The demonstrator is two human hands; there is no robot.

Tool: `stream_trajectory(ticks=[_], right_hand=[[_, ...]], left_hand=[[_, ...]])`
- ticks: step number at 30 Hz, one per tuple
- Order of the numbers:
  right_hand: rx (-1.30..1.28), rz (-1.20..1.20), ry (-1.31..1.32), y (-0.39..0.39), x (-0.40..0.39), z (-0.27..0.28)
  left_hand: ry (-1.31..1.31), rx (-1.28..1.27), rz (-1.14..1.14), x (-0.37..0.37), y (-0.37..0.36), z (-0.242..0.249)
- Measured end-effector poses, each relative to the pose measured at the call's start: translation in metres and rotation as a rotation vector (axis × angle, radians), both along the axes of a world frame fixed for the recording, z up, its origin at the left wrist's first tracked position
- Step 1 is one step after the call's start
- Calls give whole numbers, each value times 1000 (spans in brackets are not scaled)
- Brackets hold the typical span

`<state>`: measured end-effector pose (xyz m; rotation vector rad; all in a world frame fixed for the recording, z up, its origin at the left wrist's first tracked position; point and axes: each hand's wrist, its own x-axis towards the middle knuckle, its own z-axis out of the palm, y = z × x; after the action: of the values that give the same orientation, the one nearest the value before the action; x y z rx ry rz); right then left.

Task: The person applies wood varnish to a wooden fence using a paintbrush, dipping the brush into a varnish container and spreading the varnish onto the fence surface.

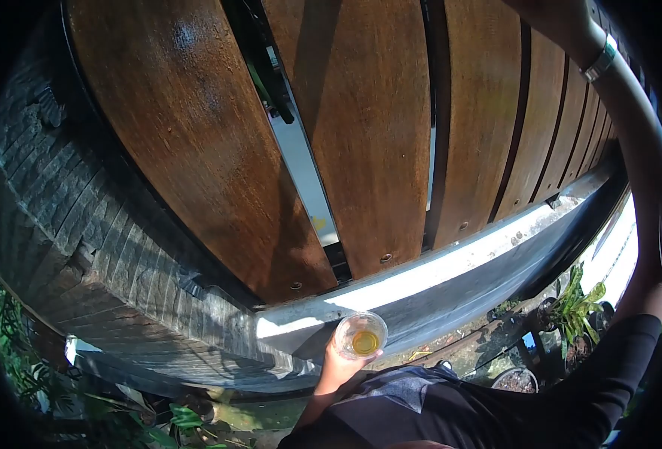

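Note:
My left hand (339,367) is wrapped round a clear plastic cup (361,327) near my body, at the bottom middle of the head view. A small amount of yellowish liquid (364,343) lies in the bottom of the cup. My right arm reaches up the right side, with a metal-banded watch (602,60) on the wrist. At the top edge, my right hand (559,21) is partly cut off beside the brown wooden slats (480,97); its fingers are out of view, so what it holds or touches is hidden. The slats look shiny in places.
A white ledge (413,278) runs under the slats' lower ends. Grey stone-clad wall (121,254) borders the left. Potted plants (576,307) stand at lower right, with a pot of soil (516,380) by my body. More leaves (186,416) grow at lower left.

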<state>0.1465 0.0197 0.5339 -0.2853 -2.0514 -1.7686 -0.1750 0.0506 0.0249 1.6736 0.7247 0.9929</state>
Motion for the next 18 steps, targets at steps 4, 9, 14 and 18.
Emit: stream_trajectory(ticks=[4, 9, 14, 18], right_hand=[[-465, -49, -45, -6, -5, -134], [-1056, -117, -78, -28, 12, -243], [-912, -180, 143, -23, 21, -182], [-608, -212, 282, -33, 26, -123]], left_hand=[[-34, -16, -5, -1, 1, 0], [1, -14, 7, -10, 8, -8], [65, -20, 22, -11, 13, -12], [-64, -75, -28, -9, 18, -15]])
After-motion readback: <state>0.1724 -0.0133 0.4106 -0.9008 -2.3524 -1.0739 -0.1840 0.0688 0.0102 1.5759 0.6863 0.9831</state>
